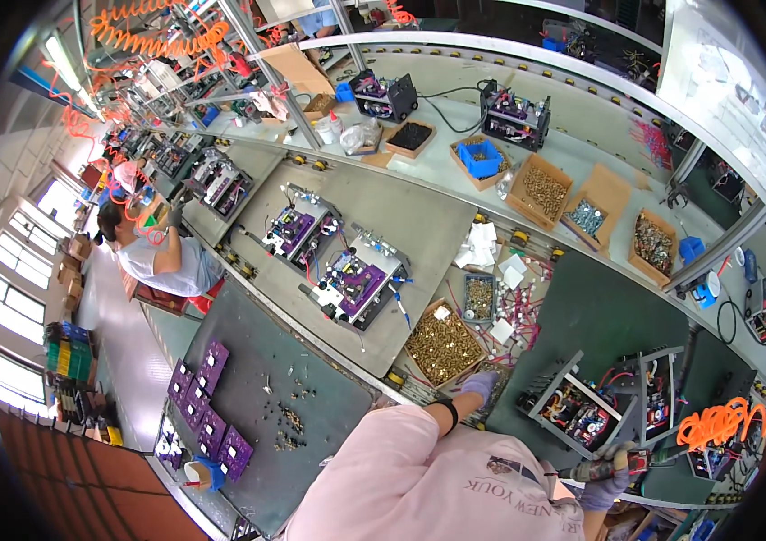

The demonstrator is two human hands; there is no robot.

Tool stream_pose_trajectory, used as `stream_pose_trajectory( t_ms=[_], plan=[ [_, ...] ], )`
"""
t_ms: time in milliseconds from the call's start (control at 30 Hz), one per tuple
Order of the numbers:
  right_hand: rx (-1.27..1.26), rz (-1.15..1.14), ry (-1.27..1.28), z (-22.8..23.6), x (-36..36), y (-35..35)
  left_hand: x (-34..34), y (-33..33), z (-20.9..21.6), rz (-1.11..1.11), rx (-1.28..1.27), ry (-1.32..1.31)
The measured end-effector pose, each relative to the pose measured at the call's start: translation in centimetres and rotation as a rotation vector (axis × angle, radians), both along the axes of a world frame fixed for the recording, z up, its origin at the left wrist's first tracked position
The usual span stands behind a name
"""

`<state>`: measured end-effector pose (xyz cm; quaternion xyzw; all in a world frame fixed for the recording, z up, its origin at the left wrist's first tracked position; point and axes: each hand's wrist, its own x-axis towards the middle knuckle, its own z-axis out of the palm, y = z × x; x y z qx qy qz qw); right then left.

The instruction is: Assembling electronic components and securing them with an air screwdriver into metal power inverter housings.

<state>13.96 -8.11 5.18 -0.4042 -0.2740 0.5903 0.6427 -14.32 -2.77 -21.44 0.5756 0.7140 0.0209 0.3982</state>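
My left hand (pixel 480 385), in a pale purple glove, reaches to the right edge of a cardboard box of brass-coloured small parts (pixel 444 345). Its fingers are too small and blurred to read. At the lower right my right hand (pixel 603 487), gloved the same way, is wrapped round a power screwdriver (pixel 622 463) whose thin bit points left. Just beyond the tool stand two open-framed machine units with red wires, a nearer one (pixel 578 410) and another (pixel 660 389) beside it, on a dark green mat (pixel 604 311).
An orange coiled hose (pixel 725 424) hangs at the right. Purple circuit boards (pixel 207 410) and loose parts lie on the left table. Two board assemblies (pixel 360 281) sit on the middle line. Boxes of fasteners (pixel 538 189) line the far shelf. A co-worker (pixel 157 257) sits at the left.
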Motion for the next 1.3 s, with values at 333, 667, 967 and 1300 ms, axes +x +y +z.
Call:
stream_pose_trajectory(
  t_ms=[333, 667, 967, 1300],
  plan=[
    [0.050, 0.007, -0.041, -1.4, 2.5, -0.8, 0.7, -2.6, -0.7, 0.256, 0.002, -0.068],
    [0.118, 0.010, 0.029, 1.6, 1.8, 2.0, -4.5, -2.2, 6.3, 0.772, -0.324, -1.938],
    [0.285, 0.070, 0.087, 4.6, 0.4, 4.6, 2.7, -1.3, 18.6, 0.736, -0.370, -1.562],
    [0.379, 0.050, 0.276, 5.3, -4.0, 6.2, 5.8, -1.1, 18.9, 0.555, -0.651, -1.975]
  ],
)
